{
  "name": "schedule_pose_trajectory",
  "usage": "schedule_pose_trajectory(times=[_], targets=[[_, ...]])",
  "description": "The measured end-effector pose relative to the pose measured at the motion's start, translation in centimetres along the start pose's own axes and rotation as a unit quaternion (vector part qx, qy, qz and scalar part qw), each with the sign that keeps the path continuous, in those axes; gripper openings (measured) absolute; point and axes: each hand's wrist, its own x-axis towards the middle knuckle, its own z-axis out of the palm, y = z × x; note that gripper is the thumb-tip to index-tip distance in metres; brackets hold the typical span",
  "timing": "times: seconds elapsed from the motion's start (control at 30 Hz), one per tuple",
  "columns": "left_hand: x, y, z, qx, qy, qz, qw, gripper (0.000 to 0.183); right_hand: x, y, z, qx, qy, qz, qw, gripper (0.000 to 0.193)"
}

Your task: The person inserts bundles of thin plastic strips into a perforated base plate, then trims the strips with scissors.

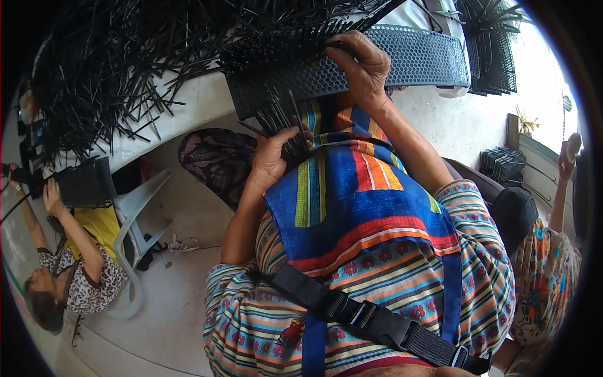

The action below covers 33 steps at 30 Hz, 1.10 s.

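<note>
— What are the hands doing?

— The left hand [271, 158] is closed around a bundle of thin black sticks [279, 119], their tips fanning up toward the black perforated panel [402, 60]. The right hand [364, 66] rests on that panel's upper edge, its fingers pinched at a stick in the row of sticks [276, 47] standing up from it.

— And where is the panel?

— It lies tilted across the person's lap, above the striped blue apron [352, 195], its far edge against the table [188, 103]. The bundle is just below the panel's lower edge.

— What's around the panel?

— Left of it and beyond it, a large heap of loose black sticks [119, 69] covers the table. To the right of the panel stand more black panels [493, 47], stacked. Far below and left of it, another person sits on a white plastic chair [135, 217]. Well to its right, a second person in a floral top raises a hand [568, 160].
</note>
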Motion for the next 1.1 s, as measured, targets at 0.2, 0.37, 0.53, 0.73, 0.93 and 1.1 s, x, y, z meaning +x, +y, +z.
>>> schedule_pose_trajectory(times=[0.2, 0.37, 0.53, 0.73, 0.93, 1.1], targets=[[-0.7, -0.1, 0.1, 0.050, -0.027, 0.094, 0.994, 0.023, 0.0, 0.5, -0.1, -0.001, -0.017, -0.013, 1.000, 0.013], [0.1, -0.6, -0.7, 0.075, 0.017, 0.062, 0.995, 0.018, 0.4, 0.2, -0.2, -0.020, -0.040, -0.029, 0.999, 0.015], [-0.4, -0.2, 0.5, 0.099, -0.007, 0.081, 0.992, 0.019, 0.2, 0.8, 0.1, -0.061, -0.067, -0.041, 0.995, 0.017], [0.6, -0.5, -0.5, 0.089, -0.007, 0.061, 0.994, 0.020, 0.4, -0.7, 1.8, -0.183, -0.081, -0.027, 0.979, 0.020], [-0.2, -0.4, 0.4, 0.082, 0.030, 0.074, 0.993, 0.018, 1.2, -0.3, 1.7, -0.245, -0.094, -0.087, 0.961, 0.018], [-0.1, -0.7, 0.2, 0.067, 0.031, 0.114, 0.991, 0.014, 0.5, -0.7, 1.2, -0.273, -0.106, -0.106, 0.950, 0.017]])
